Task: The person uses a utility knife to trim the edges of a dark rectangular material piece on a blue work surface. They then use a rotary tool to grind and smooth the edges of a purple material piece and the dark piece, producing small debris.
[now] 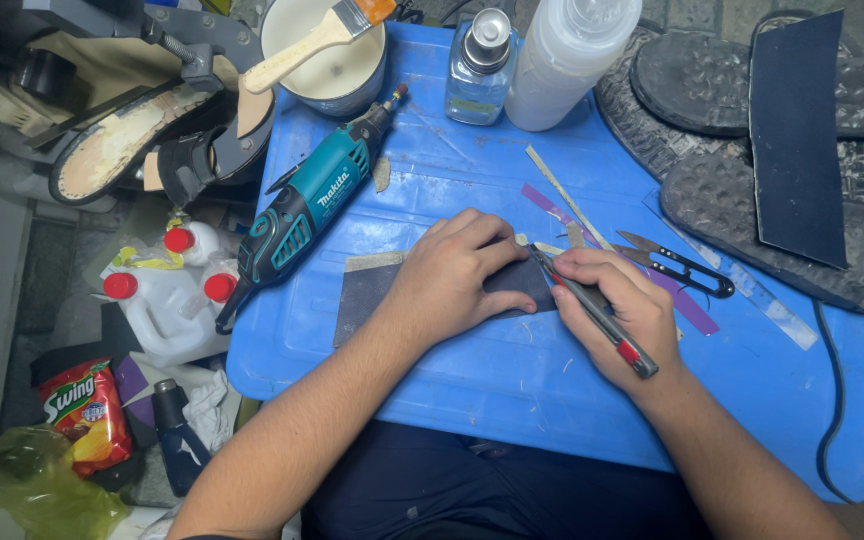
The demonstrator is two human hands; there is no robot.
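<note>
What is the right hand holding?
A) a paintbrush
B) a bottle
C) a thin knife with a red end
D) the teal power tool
C: the right hand grips a thin utility knife with a red end, its tip on the dark sheet that the left hand presses flat; the paintbrush rests on the white pot.

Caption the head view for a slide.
Left hand pins a dark sheet on a blue lid; right hand holds a knife.
</note>
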